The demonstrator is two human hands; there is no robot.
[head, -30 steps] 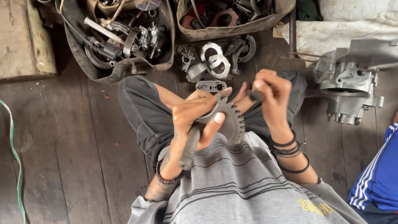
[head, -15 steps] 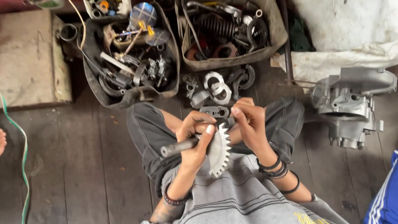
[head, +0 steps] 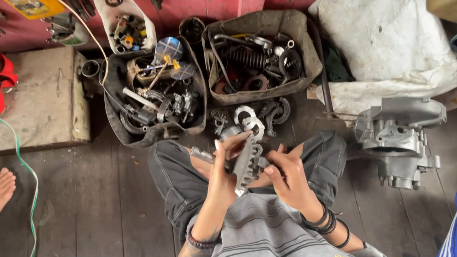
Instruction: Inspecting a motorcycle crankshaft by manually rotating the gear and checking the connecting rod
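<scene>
Grey toothed gear (head: 246,164) sat above our lap, gripped by our left hand (head: 223,172) with its shaft (head: 204,156); right hand (head: 287,176) closed on its other side. Engine casing (head: 397,134) lay nearby on the floor.

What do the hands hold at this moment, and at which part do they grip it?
The left hand grips a toothed gear on a shaft, fingers across its flat face. The right hand touches its lower toothed edge.
</scene>
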